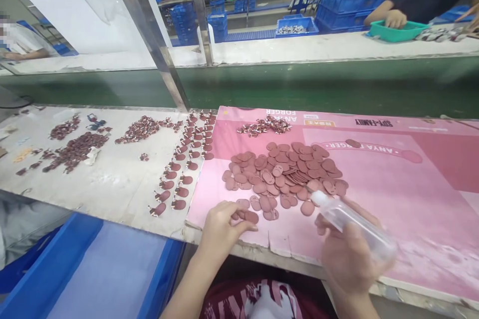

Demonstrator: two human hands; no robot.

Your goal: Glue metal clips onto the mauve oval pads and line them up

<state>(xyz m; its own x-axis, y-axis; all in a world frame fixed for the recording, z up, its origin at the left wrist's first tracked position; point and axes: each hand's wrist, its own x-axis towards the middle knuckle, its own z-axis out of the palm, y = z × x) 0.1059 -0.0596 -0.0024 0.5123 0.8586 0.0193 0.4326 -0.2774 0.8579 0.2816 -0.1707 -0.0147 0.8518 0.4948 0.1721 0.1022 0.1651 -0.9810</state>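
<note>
My right hand [348, 254] is wrapped round a clear squeeze bottle [359, 224] with a white cap. Its thin tip points left, over a pile of flat brown oval pieces [295, 164]. At the near edge of the pile, the fingers of my left hand [220, 227] are closed on a brown oval piece [250, 217]. Left of the pink board stand rows of brown ovals with small figure parts attached [179, 192]. A heap of small brown and white parts [271, 125] sits behind the pile.
The pink printed board [389, 194] covers the right of the bench. More small parts [80, 149] lie in heaps at left. A metal post [149, 25] rises from the bench. A blue bin [86, 264] stands below left. Across the green belt [299, 87], a person's hand [395, 19] reaches into a green tray [398, 31].
</note>
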